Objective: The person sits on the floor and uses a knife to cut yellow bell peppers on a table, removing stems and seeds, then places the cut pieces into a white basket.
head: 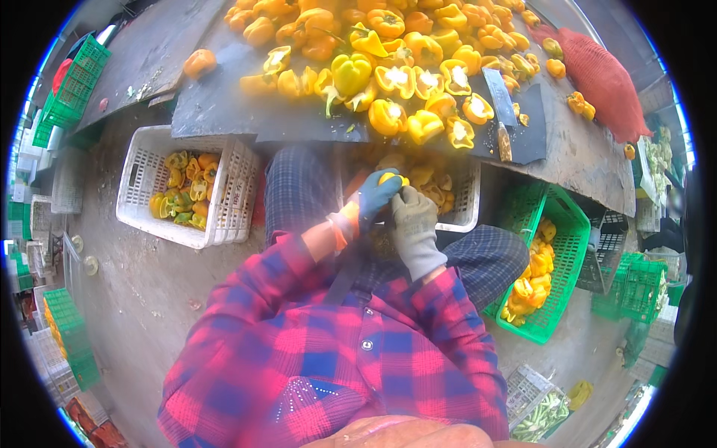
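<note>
My left hand point(374, 195), in a blue glove, grips a yellow bell pepper point(395, 178) above a white crate between my knees. Close against it is my right hand point(415, 215) in a grey glove, fingers curled. Whether that hand grips the pepper or something else is hidden. Below both hands, the white crate point(469, 215) holds yellow pepper pieces. Ahead on the dark mat point(224, 115) lie halved peppers point(395, 80), pale insides showing, and a yellow-green pepper point(351, 74). A wooden-handled knife point(501, 106) rests to their right.
Whole yellow and orange peppers point(319, 28) are heaped at the back. A red mesh sack point(599, 81) lies at right. Another white crate point(129, 193) with peppers stands left; a green crate point(577, 241) with yellow peppers stands right. A crate of green vegetables point(540, 417) sits lower right.
</note>
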The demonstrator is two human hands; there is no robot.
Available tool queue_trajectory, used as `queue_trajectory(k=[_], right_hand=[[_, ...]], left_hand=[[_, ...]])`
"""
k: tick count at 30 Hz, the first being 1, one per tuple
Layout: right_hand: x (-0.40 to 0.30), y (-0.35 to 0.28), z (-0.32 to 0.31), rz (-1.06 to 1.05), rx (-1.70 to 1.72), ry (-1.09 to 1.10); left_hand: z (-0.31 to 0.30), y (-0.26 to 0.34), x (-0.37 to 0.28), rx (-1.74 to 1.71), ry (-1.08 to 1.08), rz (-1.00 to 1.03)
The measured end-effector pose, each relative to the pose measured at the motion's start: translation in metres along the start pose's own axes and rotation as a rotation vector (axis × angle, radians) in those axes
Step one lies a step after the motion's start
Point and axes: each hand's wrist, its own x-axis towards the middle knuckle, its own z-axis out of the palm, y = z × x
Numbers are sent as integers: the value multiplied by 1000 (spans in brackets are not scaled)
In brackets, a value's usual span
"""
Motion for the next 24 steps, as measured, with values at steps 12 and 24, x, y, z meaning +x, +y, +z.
queue_trajectory(k=[12,24], right_hand=[[14,9,-34,106,705,-289],[53,43,-17,510,405,10]], left_hand=[[-35,-47,9,285,-326,619],[-17,10,10,-851,302,39]])
